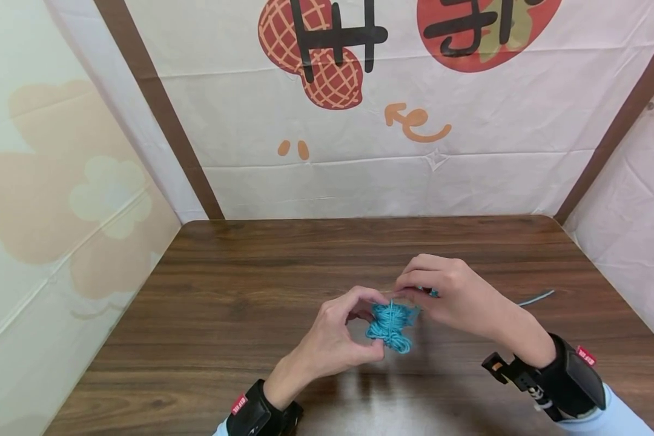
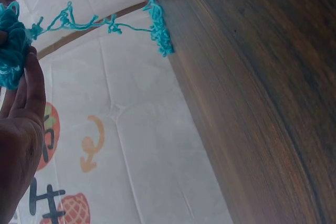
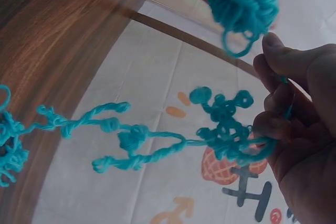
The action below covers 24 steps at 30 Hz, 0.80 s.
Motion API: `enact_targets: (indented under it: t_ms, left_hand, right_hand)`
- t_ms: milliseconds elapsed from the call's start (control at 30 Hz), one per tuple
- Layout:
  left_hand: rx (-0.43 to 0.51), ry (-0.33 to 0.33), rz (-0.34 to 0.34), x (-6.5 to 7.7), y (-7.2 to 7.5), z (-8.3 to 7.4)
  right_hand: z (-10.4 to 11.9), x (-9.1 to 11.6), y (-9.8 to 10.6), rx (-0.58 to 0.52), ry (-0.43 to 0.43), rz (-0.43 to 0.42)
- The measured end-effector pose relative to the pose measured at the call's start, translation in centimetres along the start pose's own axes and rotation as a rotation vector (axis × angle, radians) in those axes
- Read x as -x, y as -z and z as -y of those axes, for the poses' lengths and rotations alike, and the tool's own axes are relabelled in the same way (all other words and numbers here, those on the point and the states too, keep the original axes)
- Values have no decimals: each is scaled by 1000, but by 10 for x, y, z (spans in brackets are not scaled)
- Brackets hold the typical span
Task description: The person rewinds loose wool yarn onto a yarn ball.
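Between the thumb and fingers of my left hand (image 1: pixel 335 336) is a small wound bundle of teal yarn (image 1: pixel 390 326), held above the table with a strand wrapped round its middle. Just right of it, my right hand (image 1: pixel 452 293) pinches a teal strand with thumb and fingers. In the right wrist view, a knotted, tangled length of yarn (image 3: pixel 226 129) hangs from the right hand, and a loop sticks out of the bundle. The tangle trails on in the left wrist view to a clumped part of yarn (image 2: pixel 158 27). The right palm hides part of the strand.
A brown wood-grain table (image 1: pixel 223 339) lies under both hands. Beyond the right wrist, a loose yarn end (image 1: pixel 536 298) shows. A white printed cloth (image 1: pixel 360 188) stands along the table's back edge, with more cloth at both sides.
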<state>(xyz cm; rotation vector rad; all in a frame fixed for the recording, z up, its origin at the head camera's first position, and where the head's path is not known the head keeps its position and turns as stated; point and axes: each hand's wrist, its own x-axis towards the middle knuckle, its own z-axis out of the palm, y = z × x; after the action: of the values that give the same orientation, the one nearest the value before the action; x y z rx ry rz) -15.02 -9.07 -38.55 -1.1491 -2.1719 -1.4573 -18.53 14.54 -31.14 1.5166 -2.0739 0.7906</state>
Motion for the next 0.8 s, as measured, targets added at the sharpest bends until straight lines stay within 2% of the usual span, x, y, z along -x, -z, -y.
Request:
enact_targets:
  t_ms: [267,400,800]
  left_hand:
    - [36,-59,-14,-2,-2,-1]
    - [75,-75,-29,-4,0,-2]
    - [230,-10,-52,-2,1,-6]
  right_hand:
    - [-17,3,0,-69,-34,-59]
    - [-26,6,4,-62,-93,-60]
    - [-45,18,10,-59,-441,-107]
